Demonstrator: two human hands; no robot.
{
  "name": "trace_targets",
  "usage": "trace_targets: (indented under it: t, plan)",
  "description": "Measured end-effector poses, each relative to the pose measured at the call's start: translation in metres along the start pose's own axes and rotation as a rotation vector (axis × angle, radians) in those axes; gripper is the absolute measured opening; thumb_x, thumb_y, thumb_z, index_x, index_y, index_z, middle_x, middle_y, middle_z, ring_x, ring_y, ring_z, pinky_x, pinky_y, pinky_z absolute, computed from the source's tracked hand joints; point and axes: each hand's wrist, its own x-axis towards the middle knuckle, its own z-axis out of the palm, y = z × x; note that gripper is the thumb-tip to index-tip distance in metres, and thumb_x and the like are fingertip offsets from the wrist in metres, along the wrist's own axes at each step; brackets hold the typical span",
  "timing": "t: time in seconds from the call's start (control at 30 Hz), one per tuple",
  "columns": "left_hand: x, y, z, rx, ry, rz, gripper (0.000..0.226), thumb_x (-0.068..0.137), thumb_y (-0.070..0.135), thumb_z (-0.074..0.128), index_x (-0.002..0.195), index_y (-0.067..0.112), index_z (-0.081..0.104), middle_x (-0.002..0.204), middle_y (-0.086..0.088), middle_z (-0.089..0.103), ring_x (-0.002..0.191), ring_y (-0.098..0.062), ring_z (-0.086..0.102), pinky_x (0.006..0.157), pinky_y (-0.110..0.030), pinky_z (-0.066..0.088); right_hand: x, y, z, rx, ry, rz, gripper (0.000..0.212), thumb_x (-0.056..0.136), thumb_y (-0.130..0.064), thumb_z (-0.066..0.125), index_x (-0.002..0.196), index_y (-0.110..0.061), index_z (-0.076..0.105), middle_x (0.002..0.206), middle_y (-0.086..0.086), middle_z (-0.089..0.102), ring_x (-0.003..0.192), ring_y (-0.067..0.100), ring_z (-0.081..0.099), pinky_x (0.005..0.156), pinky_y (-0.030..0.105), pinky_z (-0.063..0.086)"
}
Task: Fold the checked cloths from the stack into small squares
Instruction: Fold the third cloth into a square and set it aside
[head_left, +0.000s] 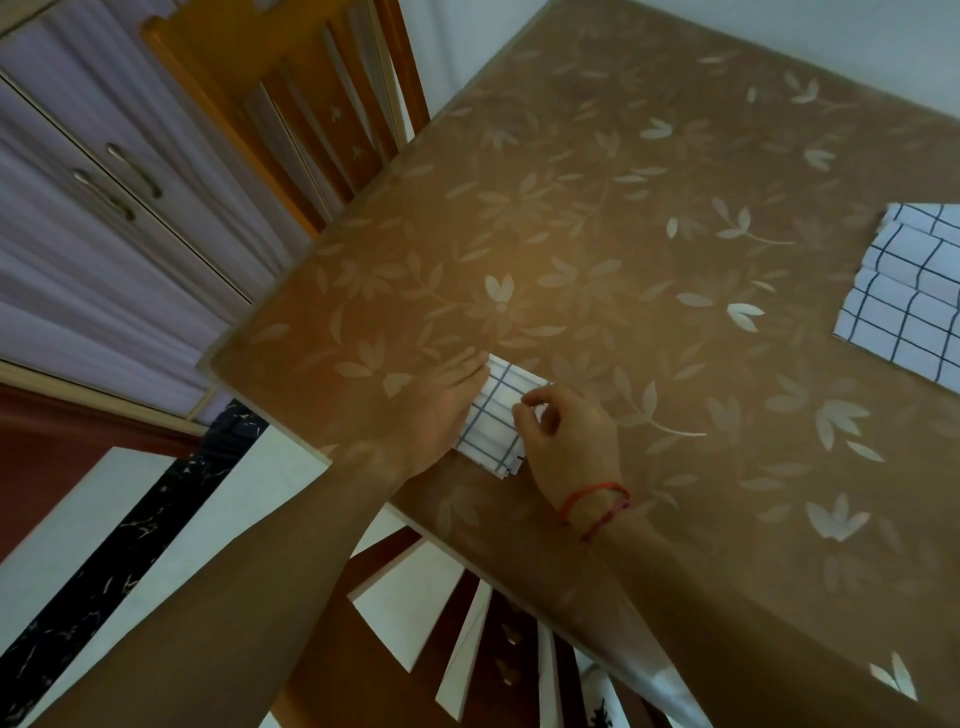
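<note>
A small folded white cloth with dark checks (493, 415) lies near the table's left corner, its layered edges showing at the bottom. My left hand (441, 400) lies flat with straight fingers along the cloth's left side. My right hand (566, 441) has its fingers curled and pinches the cloth's right edge; red threads circle that wrist. A stack of flat checked cloths (909, 291) lies at the right edge of the view, partly cut off.
The table (649, 208) wears a brown cover with a pale leaf pattern. A wooden chair (311, 104) stands at its far left side, and another chair back (493, 649) shows below the near edge. Purple cabinet doors (78, 208) fill the left.
</note>
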Motion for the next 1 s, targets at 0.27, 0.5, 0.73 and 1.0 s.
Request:
trace_targets:
  t: [0.27,0.5,0.73,1.0]
  plan:
    - [-0.002,-0.006,0.001,0.000,-0.054,0.003,0.052,0.091,-0.006,0.053,0.141,0.002,0.041,0.150,-0.012,0.037,0.141,-0.026,0.030,0.115,-0.043,0.026,0.004,0.003,0.005,-0.098,-0.045,-0.122,0.019,0.087,-0.026,0.064,0.101,-0.015,0.071,0.092,-0.005,0.058,0.073,0.000,0.048,0.070,0.001,0.034]
    - [-0.003,-0.009,0.004,-0.039,-0.114,0.006,0.057,0.100,0.013,0.046,0.151,0.013,0.021,0.159,0.001,0.016,0.147,-0.011,0.008,0.120,-0.031,0.009,0.002,-0.011,0.023,-0.553,-0.265,-0.401,0.073,0.092,-0.046,0.018,0.150,-0.002,0.017,0.158,0.016,0.014,0.147,0.028,0.011,0.120,0.038,0.010]
    - [-0.004,-0.012,0.011,0.037,-0.116,0.050,0.065,0.097,0.006,0.049,0.152,0.011,0.013,0.159,0.002,0.006,0.146,-0.009,-0.002,0.120,-0.031,0.007,0.003,0.000,0.023,-0.656,-0.392,-0.381,0.073,0.099,-0.048,0.021,0.149,-0.005,-0.011,0.158,0.013,-0.014,0.146,0.023,-0.014,0.118,0.036,-0.009]
    - [-0.004,-0.018,0.012,0.127,-0.168,0.103,0.067,0.098,0.017,0.049,0.152,0.012,0.009,0.160,0.000,0.003,0.146,-0.011,-0.005,0.119,-0.030,0.001,0.005,0.002,0.029,-0.631,-0.377,-0.377,0.075,0.096,-0.050,0.019,0.149,-0.007,-0.012,0.158,0.010,-0.016,0.146,0.021,-0.017,0.119,0.038,-0.009]
